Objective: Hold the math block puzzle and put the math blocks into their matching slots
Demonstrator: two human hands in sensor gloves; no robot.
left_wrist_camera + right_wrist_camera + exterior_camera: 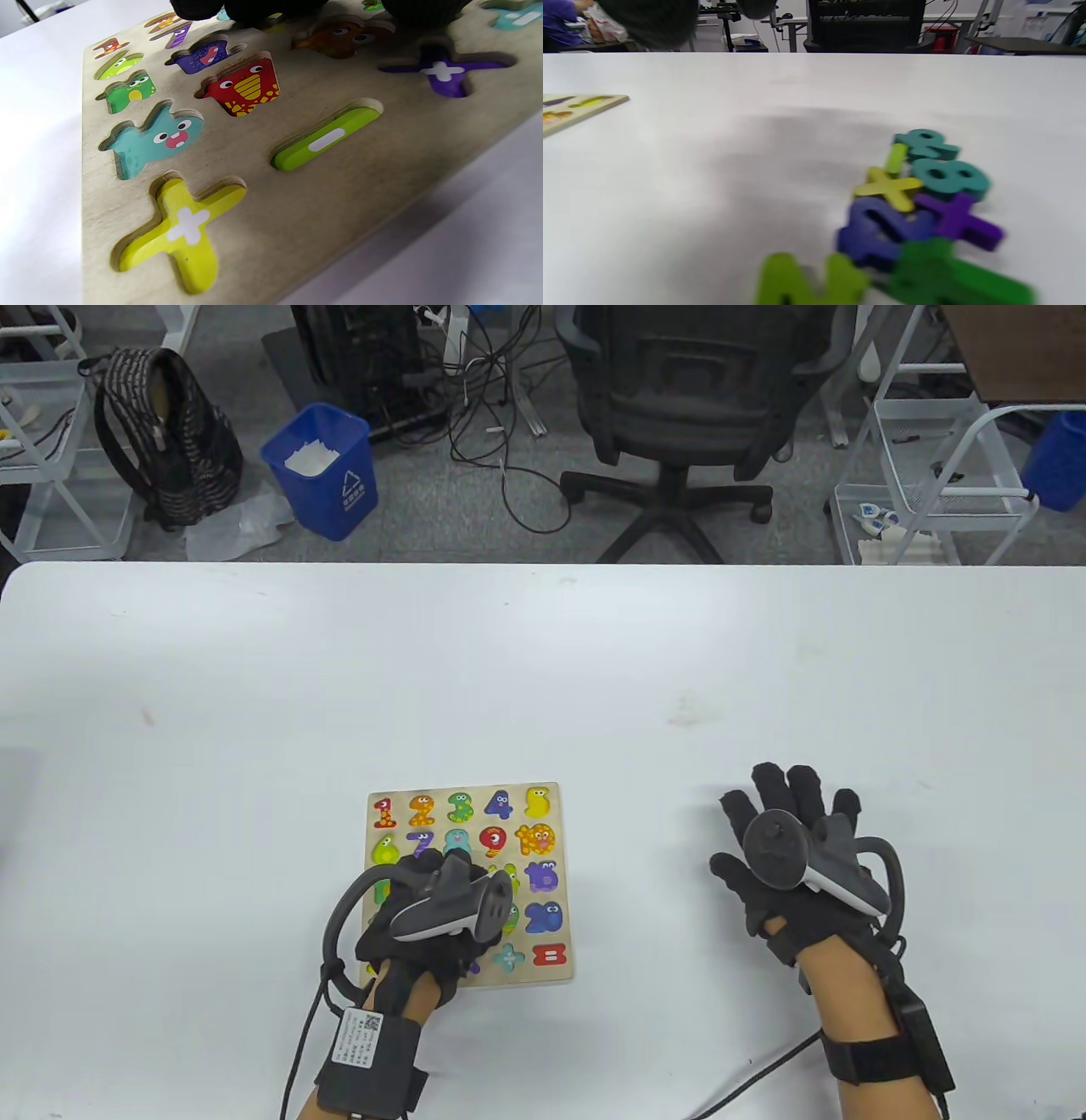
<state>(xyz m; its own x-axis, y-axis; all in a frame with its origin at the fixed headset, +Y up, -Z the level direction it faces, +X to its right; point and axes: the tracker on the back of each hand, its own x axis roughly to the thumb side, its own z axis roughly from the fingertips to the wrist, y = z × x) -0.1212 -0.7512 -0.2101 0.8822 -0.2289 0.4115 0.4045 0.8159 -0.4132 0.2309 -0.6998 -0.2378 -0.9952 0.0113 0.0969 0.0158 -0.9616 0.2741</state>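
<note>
Table view shows a wide white table (pixel 543 670) with a wooden number puzzle board (pixel 560 869) lying flat near its front edge, left of centre. Most of the board's upper rows carry coloured numbers, and in the left wrist view several recesses in the board's near rows stand unfilled, their printed bottoms showing: a yellow plus slot (pixel 182 228), a green minus slot (pixel 326 139) and a purple plus slot (pixel 443 72). The left hand (pixel 424 912) rests on the board's lower left part, fingers lying over it; how far they curl I cannot tell. The right hand (pixel 793 861) lies well to the right of the board, palm down on the table with fingers spread and straight, gripping nothing. Beneath it, the right wrist view shows a cluster of loose blocks touching one another: a teal 8 block (pixel 948 178), a blue number block (pixel 878 231), a purple plus block (pixel 961 220), a yellow plus block (pixel 888 187).
</note>
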